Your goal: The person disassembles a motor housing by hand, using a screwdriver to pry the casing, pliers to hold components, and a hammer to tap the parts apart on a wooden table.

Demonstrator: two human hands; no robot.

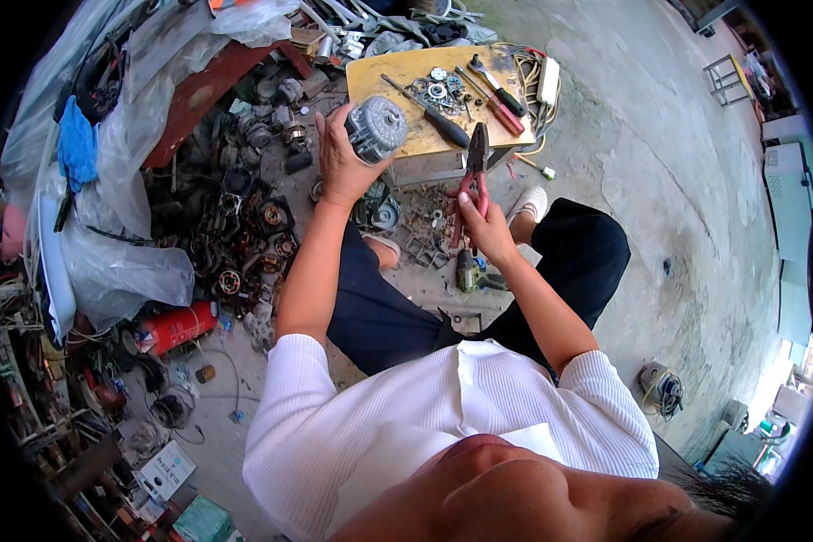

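Note:
My left hand (341,164) is closed around a grey, round metal motor housing (377,131), held up at the near left corner of a low table with a worn yellow top (368,79). In my right hand (490,233) is a pair of pliers (477,152) with red handles; its dark jaws point up toward the table and stay apart from the housing. On the tabletop lie a black-handled screwdriver (444,126), a red-handled screwdriver (504,116), a black-handled ratchet (506,96) and several small metal rings and discs (436,91).
Dismantled motor parts (235,226) are heaped on the floor at left, near plastic sheeting (144,280) and a red cylinder (181,327). A green power drill (467,271) stands between my legs. Coiled cables (546,86) lie beside the table; another motor (662,388) sits at right.

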